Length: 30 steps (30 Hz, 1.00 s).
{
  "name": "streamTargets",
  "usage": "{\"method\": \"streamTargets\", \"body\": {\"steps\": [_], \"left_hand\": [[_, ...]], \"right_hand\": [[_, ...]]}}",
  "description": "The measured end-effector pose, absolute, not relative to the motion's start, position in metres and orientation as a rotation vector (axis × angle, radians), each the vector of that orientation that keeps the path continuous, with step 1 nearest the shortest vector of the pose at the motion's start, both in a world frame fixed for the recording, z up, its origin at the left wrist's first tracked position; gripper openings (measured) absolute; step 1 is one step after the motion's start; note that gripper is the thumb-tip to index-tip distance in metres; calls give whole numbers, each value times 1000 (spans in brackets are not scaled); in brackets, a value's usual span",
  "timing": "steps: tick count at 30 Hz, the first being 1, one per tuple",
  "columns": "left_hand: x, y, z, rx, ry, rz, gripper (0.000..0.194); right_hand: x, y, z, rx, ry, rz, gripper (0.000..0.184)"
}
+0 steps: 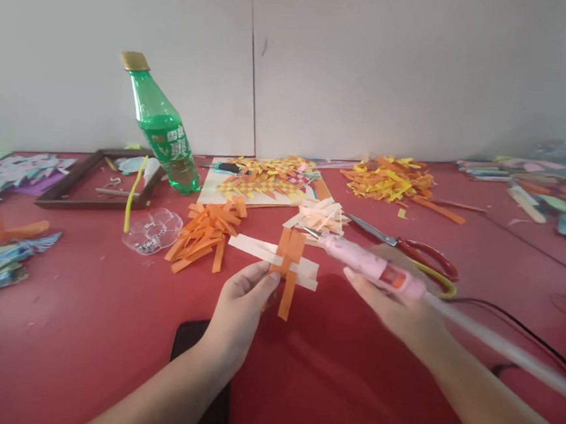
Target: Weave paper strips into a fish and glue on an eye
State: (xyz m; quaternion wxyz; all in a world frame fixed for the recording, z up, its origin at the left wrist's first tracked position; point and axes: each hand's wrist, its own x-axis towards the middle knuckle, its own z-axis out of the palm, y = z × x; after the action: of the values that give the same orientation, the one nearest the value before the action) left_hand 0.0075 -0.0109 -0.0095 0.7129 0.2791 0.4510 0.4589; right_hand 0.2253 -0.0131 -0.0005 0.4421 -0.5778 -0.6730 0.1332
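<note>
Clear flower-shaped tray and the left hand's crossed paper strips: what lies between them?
A loose pile of orange strips lies between the clear tray and the crossed paper strips in the left hand, as the head view shows.

White stick point(497, 350) of the glue gun point(376, 268), blurred, cut off at right edge, right hand point(405, 313), partly behind the gun, left hand point(247, 291), some fingertips behind paper strips point(288, 255), black phone point(188, 335), overlapped by left forearm point(174, 386), cropped below, bottle label point(171, 143), small print illegible, tray contents point(149, 246), too small to identify.
</note>
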Motion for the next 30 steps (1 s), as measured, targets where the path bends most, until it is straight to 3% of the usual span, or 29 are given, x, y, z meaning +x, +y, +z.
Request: {"method": "streamTargets", "body": {"steps": [17, 23, 30], "left_hand": [[8, -14, -10, 823, 999, 974, 17], [6, -16, -12, 1083, 1066, 925, 24], [6, -20, -11, 1229, 1165, 902, 27]], "right_hand": [[236, -24, -18, -1254, -1981, 360, 23], [232, -28, -10, -1281, -1970, 463, 17], [231, -30, -9, -1345, -1986, 332, 10]]}}
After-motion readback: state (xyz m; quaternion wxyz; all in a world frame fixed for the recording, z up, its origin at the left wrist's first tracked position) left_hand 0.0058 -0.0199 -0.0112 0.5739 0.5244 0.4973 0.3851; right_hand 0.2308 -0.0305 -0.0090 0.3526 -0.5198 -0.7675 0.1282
